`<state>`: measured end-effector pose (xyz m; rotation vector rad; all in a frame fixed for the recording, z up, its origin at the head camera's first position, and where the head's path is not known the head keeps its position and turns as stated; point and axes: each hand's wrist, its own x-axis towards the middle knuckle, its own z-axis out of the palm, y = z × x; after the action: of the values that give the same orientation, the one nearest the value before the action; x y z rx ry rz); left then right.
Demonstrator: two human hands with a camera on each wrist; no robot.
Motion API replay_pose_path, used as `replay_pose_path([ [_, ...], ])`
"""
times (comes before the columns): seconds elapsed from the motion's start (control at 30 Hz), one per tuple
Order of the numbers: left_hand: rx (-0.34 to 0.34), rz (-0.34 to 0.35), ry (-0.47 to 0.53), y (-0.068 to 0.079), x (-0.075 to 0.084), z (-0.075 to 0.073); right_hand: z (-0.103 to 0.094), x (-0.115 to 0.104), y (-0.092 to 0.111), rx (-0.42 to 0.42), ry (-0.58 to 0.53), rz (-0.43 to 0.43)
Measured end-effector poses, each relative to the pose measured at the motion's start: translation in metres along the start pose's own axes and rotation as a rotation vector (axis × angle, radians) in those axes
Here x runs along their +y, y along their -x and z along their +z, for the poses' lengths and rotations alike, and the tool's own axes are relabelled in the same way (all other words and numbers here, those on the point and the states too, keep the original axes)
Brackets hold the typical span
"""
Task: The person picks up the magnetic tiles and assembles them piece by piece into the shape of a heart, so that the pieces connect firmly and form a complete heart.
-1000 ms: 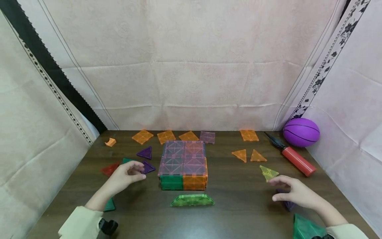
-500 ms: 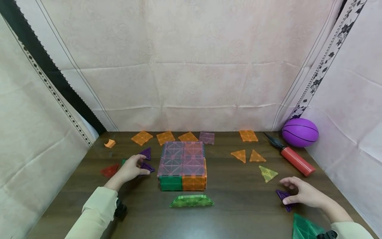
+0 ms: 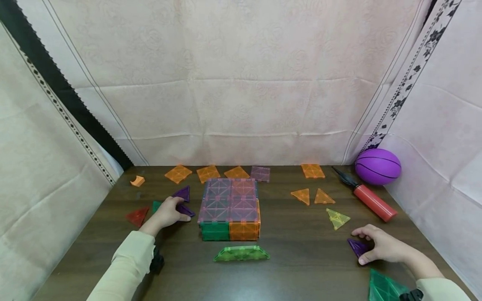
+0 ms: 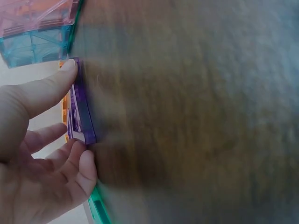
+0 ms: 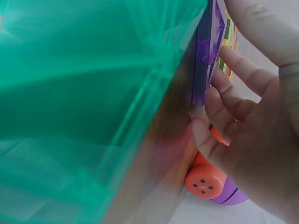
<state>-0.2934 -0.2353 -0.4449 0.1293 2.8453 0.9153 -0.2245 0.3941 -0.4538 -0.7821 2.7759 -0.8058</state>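
Right hand (image 3: 382,247): over the last second it has left the yellow triangle's (image 3: 338,218) edge and come nearer the person, to the right purple triangle (image 3: 357,246).
Right grip: thumb and fingers curve loosely, with a wide gap between them, about the right purple triangle; whether they grip it, I cannot tell.
Left hand (image 3: 165,215): since then it has closed in on the near purple triangle (image 3: 186,210), its sleeve swung further forward.
Left grip: in the left wrist view the thumb tip is on one end of the near purple triangle, and curled fingers meet the other end, pinching it.
Purple triangles: the near one lies left of the block (image 3: 229,200), with the far purple triangle (image 3: 183,193) just behind it; the right one lies on the table (image 3: 233,284), nearer the person than the yellow triangle.
Block: purple on top, green and orange in front, mid-table; a light green strip (image 3: 242,253) lies before it.
By the left hand: a red piece (image 3: 137,216) and a small green piece (image 3: 156,206), partly hidden.
By the right wrist: a big green piece (image 3: 385,288), cut off by the frame.
Far right: a red pump (image 3: 376,203) near a purple ball (image 3: 378,167).
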Motion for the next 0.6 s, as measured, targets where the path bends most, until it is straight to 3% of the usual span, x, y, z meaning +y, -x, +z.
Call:
replay_pose_path([
  [0.23, 0.013, -0.014, -0.027, -0.003, -0.001, 0.004, 0.001, -0.006, -0.002, -0.067, 0.058, 0.021],
  [0.6, 0.029, -0.001, 0.01, -0.003, -0.004, 0.008, 0.002, -0.012, -0.005, -0.006, 0.08, 0.087],
])
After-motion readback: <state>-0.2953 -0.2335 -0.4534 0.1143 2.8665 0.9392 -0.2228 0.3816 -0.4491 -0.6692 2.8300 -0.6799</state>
